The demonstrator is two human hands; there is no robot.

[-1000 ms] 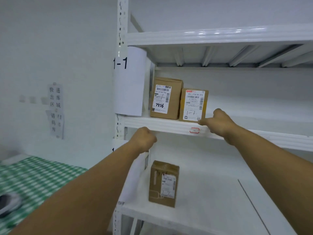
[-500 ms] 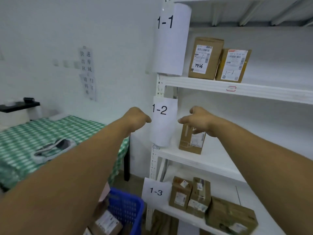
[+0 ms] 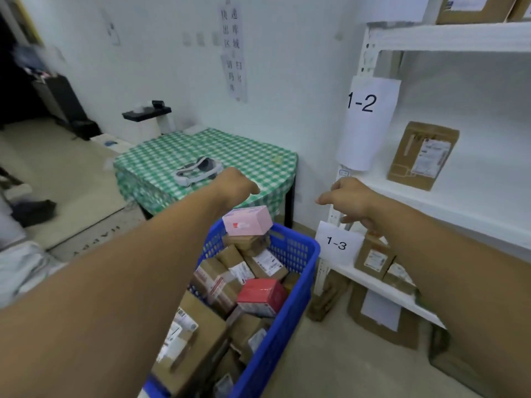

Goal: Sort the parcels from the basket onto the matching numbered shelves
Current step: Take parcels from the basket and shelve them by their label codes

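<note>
Head view: your left hand [image 3: 238, 182] and right hand [image 3: 349, 199] are both empty, fingers loosely curled, gripping nothing; left hangs over the far end of the basket [image 3: 287, 326], right sits between it and the 1-3 tag [image 3: 337, 244]. A second ago both were up at the top shelf [image 3: 459, 37]; you've since dropped and swung left, so that drop-off looks done and the next pick is starting. Parcels are heaped in the basket: pink box [image 3: 247, 221] on top, red box [image 3: 263, 295] mid-pile, brown cartons [image 3: 198, 334] around; one parcel [image 3: 422, 155] stands on the 1-2 shelf [image 3: 465, 208]; read the label before you grab.
</note>
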